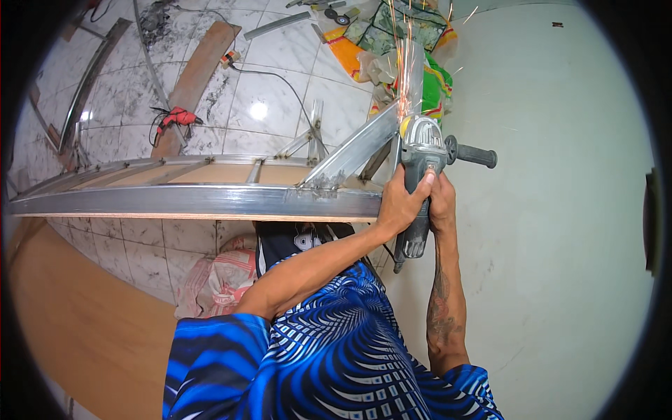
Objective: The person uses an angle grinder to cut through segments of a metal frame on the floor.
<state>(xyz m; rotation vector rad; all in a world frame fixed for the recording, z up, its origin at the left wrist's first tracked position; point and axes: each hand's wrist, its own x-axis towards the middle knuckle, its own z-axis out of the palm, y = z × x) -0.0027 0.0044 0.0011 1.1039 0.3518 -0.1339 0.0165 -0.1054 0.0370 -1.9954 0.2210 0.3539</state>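
An angle grinder (421, 150) with a dark body, silver guard and side handle points upward, its disc at the end of a diagonal metal bar (348, 147). A stream of orange sparks (404, 84) flies up from there. Both hands are closed on the grinder's body: my left hand (400, 203) from the left, thumb along its top, my right hand (441, 203) from the right. The diagonal bar joins a long steel frame (182, 199) backed by board, which crosses in front of me beside my left hand. Part of the disc is hidden by the guard.
A red corded drill (175, 119) lies near a long plank (199, 70) on the tiled floor (273, 98), with cords and loose metal bars. Crumpled colourful sacks (437, 87) sit beyond the sparks. A pale wall (553, 196) fills the right. A brown board (91, 301) is at lower left.
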